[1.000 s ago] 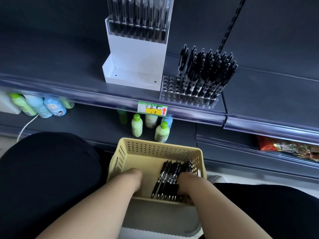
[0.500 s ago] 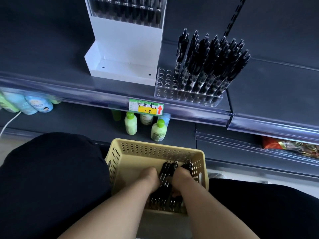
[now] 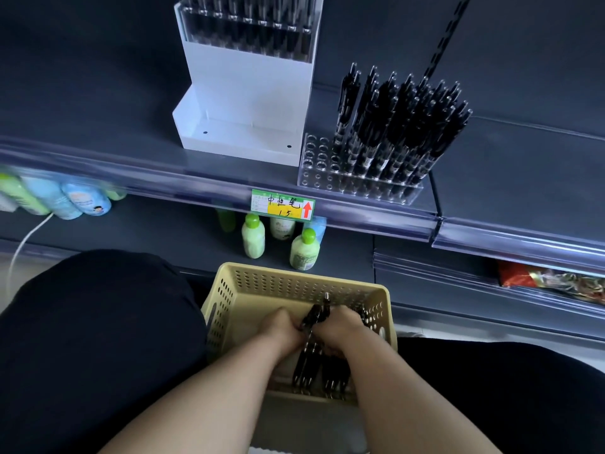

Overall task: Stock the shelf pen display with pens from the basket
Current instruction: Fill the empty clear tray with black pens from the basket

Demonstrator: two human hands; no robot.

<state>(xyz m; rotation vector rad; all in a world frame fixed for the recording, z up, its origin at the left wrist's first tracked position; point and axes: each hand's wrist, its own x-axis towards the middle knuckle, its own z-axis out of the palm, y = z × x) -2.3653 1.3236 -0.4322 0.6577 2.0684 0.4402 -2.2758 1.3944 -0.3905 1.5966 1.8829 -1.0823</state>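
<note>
A beige perforated basket (image 3: 229, 303) sits between my knees and holds several black pens (image 3: 330, 371). Both hands are inside it. My left hand (image 3: 283, 329) and my right hand (image 3: 340, 329) grip a bundle of black pens (image 3: 316, 317) from either side, its tips sticking up between them. On the shelf above stands a clear pen display (image 3: 327, 172) with rows of holes; its right part is filled with upright black pens (image 3: 399, 126), its left columns are bare.
A white acrylic pen stand (image 3: 248, 103) stands left of the clear display. A green and yellow price tag (image 3: 283, 208) hangs on the shelf rail. Green bottles (image 3: 304, 250) stand on the lower shelf behind the basket. My dark-clad knees flank the basket.
My hands have drawn together in the basket and closed round a bundle of pens, which now rises a little between them. The view has tilted slightly.
</note>
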